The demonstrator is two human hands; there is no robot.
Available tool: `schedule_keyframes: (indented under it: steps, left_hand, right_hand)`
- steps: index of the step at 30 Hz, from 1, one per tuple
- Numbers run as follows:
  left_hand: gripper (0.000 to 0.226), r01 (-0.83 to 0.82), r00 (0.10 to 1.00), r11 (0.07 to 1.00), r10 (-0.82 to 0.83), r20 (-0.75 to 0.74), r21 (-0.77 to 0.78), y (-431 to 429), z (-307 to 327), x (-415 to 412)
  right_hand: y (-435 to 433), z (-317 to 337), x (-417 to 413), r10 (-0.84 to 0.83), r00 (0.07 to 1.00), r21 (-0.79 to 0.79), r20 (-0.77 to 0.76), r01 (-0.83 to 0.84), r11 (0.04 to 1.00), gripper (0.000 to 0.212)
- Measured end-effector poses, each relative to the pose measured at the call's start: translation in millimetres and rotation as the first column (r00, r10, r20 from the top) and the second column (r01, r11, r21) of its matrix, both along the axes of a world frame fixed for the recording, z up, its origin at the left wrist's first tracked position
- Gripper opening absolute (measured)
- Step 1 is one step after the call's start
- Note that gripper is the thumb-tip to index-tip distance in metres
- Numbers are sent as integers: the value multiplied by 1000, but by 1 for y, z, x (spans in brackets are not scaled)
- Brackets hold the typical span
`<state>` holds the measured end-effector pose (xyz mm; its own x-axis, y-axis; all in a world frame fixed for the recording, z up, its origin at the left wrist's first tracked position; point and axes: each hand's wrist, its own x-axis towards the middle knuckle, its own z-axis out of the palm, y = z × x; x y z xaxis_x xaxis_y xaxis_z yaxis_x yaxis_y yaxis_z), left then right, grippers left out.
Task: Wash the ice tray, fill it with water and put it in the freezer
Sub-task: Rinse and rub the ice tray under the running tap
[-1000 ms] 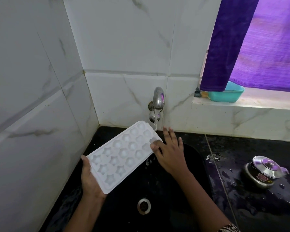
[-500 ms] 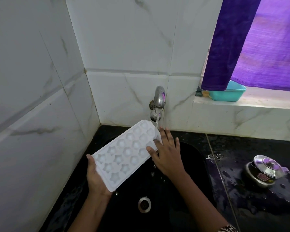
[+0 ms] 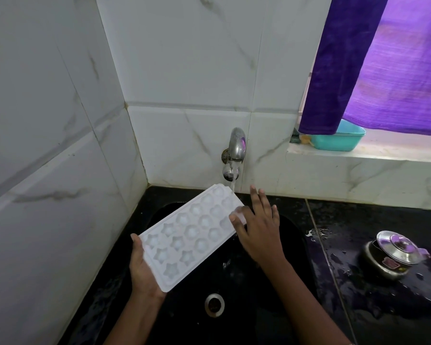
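Over a black sink point(image 3: 249, 317), nearest the viewer, a round metal drain point(image 3: 214, 305) lies between two forearms. The left hand point(image 3: 142, 272) holds the near short end of a white ice tray point(image 3: 192, 235), its grip wrapped around that end with the thumb along the left rim. The tray is in the air above the basin with its cavities facing up. Its long axis runs from that hand diagonally away and to the right, and the far end is raised toward the wall. The right hand point(image 3: 259, 232) lies at the tray's far right edge, fingers straight and spread, thumb resting on the rim; its grip is wide and clasps nothing. A thin stream of water point(image 3: 233, 186) from a steel tap point(image 3: 235, 153) lands on the far corner, just beside those fingers. Washing seems under way, and the right hand is the nearer one for rubbing the far cavities. To the right, a lidded steel pot point(image 3: 393, 255) stands on the wet black table point(image 3: 383, 217). Farther back, a teal tub point(image 3: 339, 141) rests on the window ledge under a purple curtain point(image 3: 383, 58).
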<state>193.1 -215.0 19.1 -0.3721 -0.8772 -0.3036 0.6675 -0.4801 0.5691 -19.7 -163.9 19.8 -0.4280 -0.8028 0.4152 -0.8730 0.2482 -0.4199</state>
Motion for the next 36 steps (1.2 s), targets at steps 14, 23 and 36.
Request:
schedule_keyframes:
  steps: [14, 23, 36]
  left_hand:
    - [79, 274, 948, 961, -263, -177, 39, 9, -16, -23]
    - [118, 257, 966, 966, -256, -36, 12, 2, -11, -31]
    - [86, 217, 976, 976, -217, -23, -4, 5, -9, -24]
  right_hand:
    - [-14, 13, 1, 92, 991, 166, -94, -76, 983, 76]
    - [-20, 8, 1, 60, 981, 106, -183, -41, 994, 66]
    - [-19, 7, -9, 67, 993, 95, -98, -58, 994, 67]
